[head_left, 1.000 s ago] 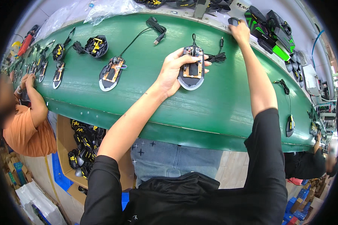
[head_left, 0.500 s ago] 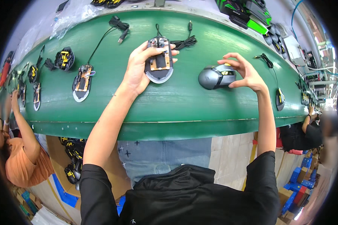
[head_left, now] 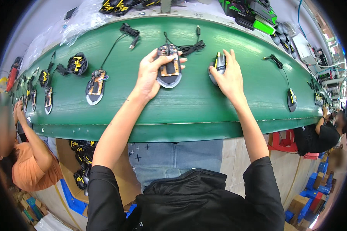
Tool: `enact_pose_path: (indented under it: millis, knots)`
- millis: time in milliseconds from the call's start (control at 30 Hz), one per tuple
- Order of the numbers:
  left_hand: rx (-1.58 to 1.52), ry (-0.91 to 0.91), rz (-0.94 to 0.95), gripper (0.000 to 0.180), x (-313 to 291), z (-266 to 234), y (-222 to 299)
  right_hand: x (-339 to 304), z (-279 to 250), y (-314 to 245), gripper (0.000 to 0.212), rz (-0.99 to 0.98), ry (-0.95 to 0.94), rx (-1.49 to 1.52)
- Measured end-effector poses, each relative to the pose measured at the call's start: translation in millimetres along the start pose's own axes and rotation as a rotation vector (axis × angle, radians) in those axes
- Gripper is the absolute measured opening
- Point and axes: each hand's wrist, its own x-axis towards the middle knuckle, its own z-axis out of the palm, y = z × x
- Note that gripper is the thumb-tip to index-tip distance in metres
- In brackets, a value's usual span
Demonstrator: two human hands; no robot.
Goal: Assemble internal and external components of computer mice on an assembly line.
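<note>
My left hand point(head_left: 147, 77) grips an open computer mouse base point(head_left: 169, 79), its thumb lying over the bare circuit board. The base has a pale rounded rim at the near end, and its black cable point(head_left: 191, 48) runs to a coiled bundle just beyond. To the right, my right hand point(head_left: 232, 79) is closed over a dark grey mouse top shell point(head_left: 221, 61) with yellow parts, thumb on its left side and fingers along its right. The palm hides part of the shell. A gap of green surface lies between the two pieces.
Both pieces are at a green conveyor belt point(head_left: 142, 111). Left stand another open mouse base point(head_left: 95, 90) and an upturned shell point(head_left: 77, 64); right lies a wired mouse point(head_left: 292, 101). A cardboard box point(head_left: 67, 154) of shells sits below. Co-workers are at both sides.
My right hand has turned the mouse shell from sideways to pointing away from me and brought it slightly left. The left hand still holds the base. The view has shifted a little.
</note>
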Motion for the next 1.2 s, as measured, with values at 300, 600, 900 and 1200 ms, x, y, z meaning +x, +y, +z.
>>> enact_pose_path:
  millis: [300, 600, 900, 1200]
  knots:
    - [0.022, -0.019, -0.009, 0.030, -6.5, 0.3, 1.5, -2.5, -16.4, -75.1, 0.047, -0.365, 0.180, 0.515]
    - [-0.016, 0.043, 0.108, 0.037, -12.6, -6.3, -2.7, -31.9, 35.7, -119.9, 0.068, -0.484, 0.083, 0.437]
    - [0.074, 0.068, 0.133, 0.032, -12.6, -12.3, 7.1, -16.0, 31.0, -109.7, 0.075, -0.469, -0.023, 0.617]
    - [0.433, 0.019, 0.314, 0.035, -17.7, -19.2, 14.5, -12.6, 20.3, -102.0, 0.067, -0.022, -0.327, 1.401]
